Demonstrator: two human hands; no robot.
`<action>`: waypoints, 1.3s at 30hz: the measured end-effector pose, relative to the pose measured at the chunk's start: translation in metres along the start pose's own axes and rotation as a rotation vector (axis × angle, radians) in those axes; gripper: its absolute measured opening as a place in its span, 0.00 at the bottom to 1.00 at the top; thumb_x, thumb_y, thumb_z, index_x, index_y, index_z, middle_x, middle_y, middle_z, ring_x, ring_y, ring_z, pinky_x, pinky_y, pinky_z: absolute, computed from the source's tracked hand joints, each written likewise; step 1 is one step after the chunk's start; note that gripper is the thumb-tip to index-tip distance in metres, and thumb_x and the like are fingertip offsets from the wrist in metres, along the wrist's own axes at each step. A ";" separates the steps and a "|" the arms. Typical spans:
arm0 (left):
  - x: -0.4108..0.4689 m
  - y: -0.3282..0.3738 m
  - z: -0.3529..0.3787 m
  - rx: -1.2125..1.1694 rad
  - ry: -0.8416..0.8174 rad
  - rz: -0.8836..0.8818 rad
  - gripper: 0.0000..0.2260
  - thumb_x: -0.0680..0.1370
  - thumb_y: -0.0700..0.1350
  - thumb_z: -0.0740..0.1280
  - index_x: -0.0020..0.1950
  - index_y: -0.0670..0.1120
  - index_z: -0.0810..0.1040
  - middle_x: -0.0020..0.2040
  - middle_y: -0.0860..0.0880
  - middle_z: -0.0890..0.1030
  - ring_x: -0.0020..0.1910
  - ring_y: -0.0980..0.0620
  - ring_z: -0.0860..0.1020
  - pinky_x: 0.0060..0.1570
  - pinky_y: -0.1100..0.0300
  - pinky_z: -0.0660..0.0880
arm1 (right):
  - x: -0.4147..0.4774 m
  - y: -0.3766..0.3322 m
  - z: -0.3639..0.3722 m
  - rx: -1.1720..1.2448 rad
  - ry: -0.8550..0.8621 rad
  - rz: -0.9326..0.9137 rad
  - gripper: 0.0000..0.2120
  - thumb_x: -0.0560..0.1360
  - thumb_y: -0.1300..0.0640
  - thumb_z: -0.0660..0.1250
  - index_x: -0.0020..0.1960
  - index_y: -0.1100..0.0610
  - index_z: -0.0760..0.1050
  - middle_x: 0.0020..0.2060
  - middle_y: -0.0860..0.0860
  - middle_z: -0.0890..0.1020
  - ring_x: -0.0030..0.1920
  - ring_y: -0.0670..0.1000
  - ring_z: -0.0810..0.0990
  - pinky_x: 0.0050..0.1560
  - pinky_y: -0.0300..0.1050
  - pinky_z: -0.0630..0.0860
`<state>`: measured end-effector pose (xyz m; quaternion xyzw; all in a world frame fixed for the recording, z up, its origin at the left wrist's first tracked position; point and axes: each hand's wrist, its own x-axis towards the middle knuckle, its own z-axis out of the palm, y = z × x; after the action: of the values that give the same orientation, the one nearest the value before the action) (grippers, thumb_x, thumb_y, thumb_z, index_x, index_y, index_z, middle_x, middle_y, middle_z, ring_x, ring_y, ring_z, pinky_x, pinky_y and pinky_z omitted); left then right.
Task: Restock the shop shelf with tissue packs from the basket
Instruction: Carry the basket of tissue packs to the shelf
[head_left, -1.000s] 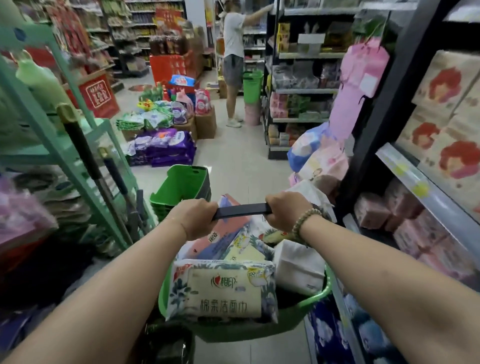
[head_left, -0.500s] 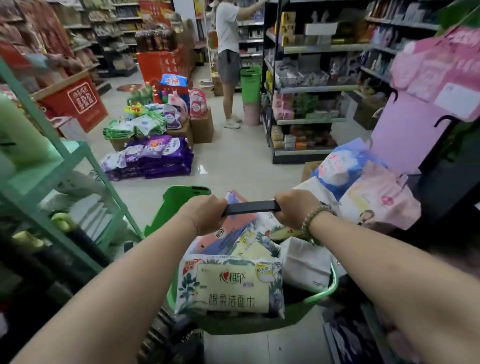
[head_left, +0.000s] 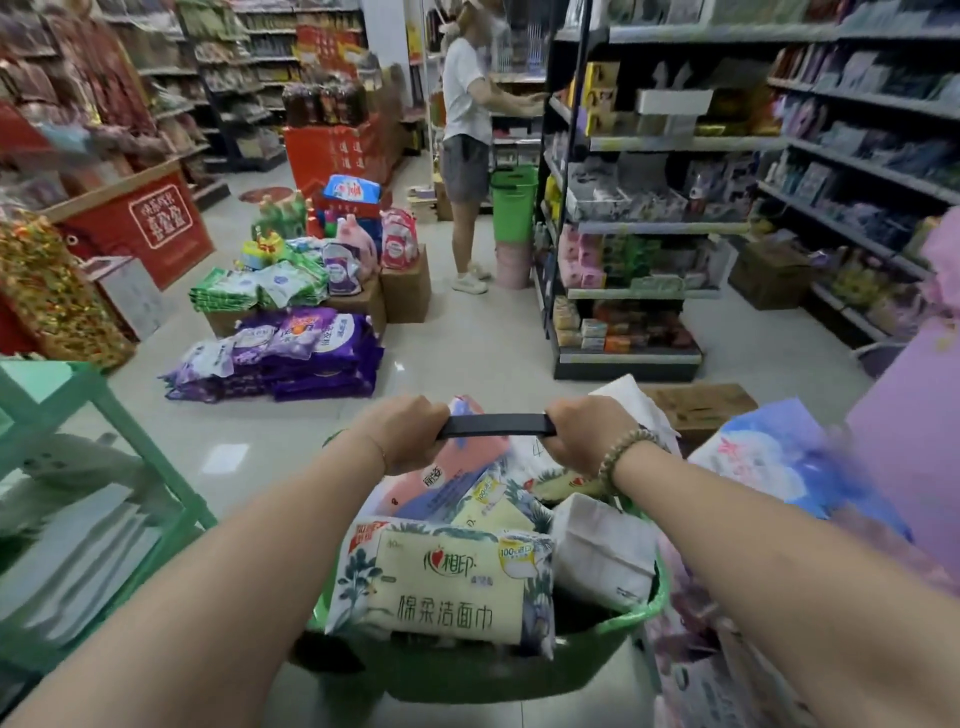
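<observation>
Both hands are on the black basket handle (head_left: 496, 426): the left hand (head_left: 410, 434) is clenched round its left end and the right hand (head_left: 589, 436), beaded bracelet at the wrist, is wrapped round the right end. The green basket (head_left: 641, 613) hangs between the forearms, heaped full. A leaf-print tissue pack (head_left: 447, 587) lies across the near rim, a white pack (head_left: 602, 551) leans at the right rim, and a pink-and-blue pack (head_left: 447, 478) sits under the handle. Nothing's shelved yet, I'd say; this is the carrying leg. Shelves (head_left: 852, 171) run along the right, and another person (head_left: 465, 150) works at the end rack (head_left: 639, 228) ahead. Next, as I read it: set the basket down by the target shelf, free one hand and lift that top pack, which looks loose enough to slide off.
</observation>
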<state>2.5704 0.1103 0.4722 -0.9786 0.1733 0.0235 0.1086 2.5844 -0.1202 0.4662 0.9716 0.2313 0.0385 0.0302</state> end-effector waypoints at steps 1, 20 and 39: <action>0.015 -0.005 -0.003 0.009 0.010 0.002 0.10 0.81 0.49 0.56 0.50 0.46 0.74 0.39 0.49 0.76 0.38 0.47 0.79 0.37 0.56 0.77 | 0.014 0.008 -0.001 0.001 0.000 0.001 0.11 0.79 0.49 0.55 0.43 0.54 0.67 0.34 0.49 0.72 0.35 0.52 0.73 0.37 0.44 0.71; 0.330 -0.080 -0.006 0.040 0.004 0.237 0.10 0.82 0.48 0.55 0.51 0.45 0.73 0.43 0.47 0.77 0.36 0.46 0.74 0.37 0.54 0.75 | 0.231 0.154 0.037 -0.012 -0.043 0.243 0.10 0.79 0.50 0.55 0.43 0.55 0.65 0.40 0.53 0.80 0.36 0.54 0.74 0.37 0.44 0.70; 0.647 0.000 0.025 0.104 -0.076 0.665 0.08 0.81 0.47 0.55 0.49 0.46 0.72 0.41 0.49 0.76 0.36 0.47 0.74 0.32 0.56 0.68 | 0.329 0.350 0.135 0.104 -0.123 0.686 0.11 0.77 0.49 0.57 0.49 0.55 0.73 0.45 0.54 0.82 0.45 0.57 0.80 0.44 0.48 0.75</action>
<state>3.1775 -0.1005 0.3937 -0.8599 0.4800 0.0851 0.1513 3.0452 -0.2889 0.3789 0.9935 -0.1092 -0.0241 -0.0201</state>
